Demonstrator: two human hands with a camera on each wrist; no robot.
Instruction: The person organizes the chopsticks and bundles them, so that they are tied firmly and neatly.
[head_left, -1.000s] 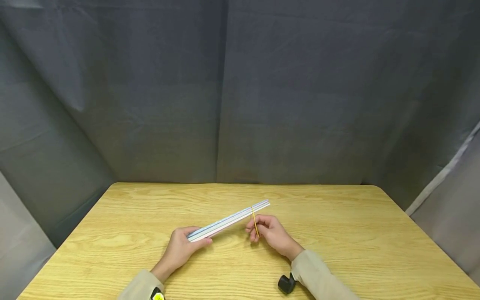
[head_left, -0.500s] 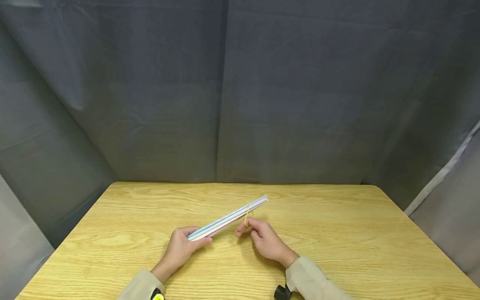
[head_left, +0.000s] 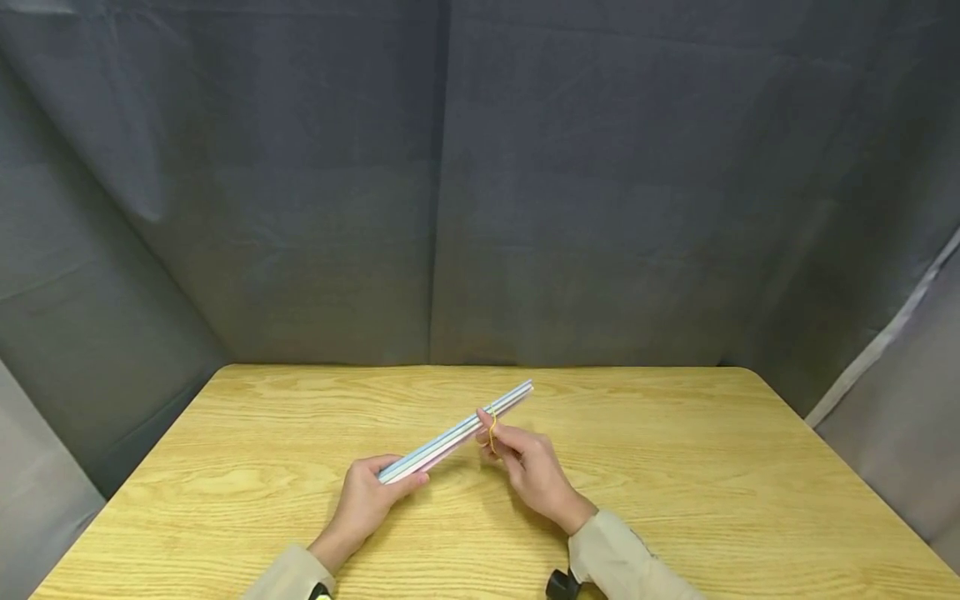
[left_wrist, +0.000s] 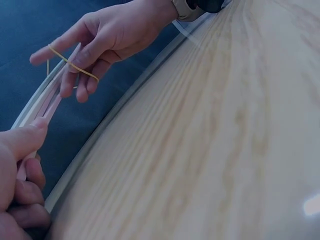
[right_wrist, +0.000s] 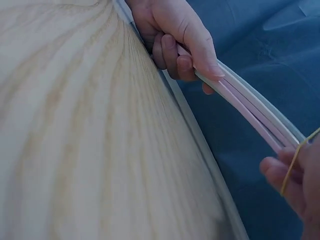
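My left hand grips the lower end of a bundle of long, thin pale blue, white and pink sticks, thumb on top. The bundle slants up and to the right above the table. Near its far end, my right hand holds a yellow rubber band. In the left wrist view the rubber band is stretched across the bundle, with the right index finger straight inside it and the other fingers bent. The right wrist view shows the sticks between both hands; part of the right hand is cut off there.
The light wood table lies under both hands. Dark grey curtains hang behind its far edge and at the sides. A small black device is strapped at the right wrist.
The right hand has shifted slightly left, its index finger now up against the bundle with the rubber band. The bundle's far end has risen a little; the left hand keeps its grip.
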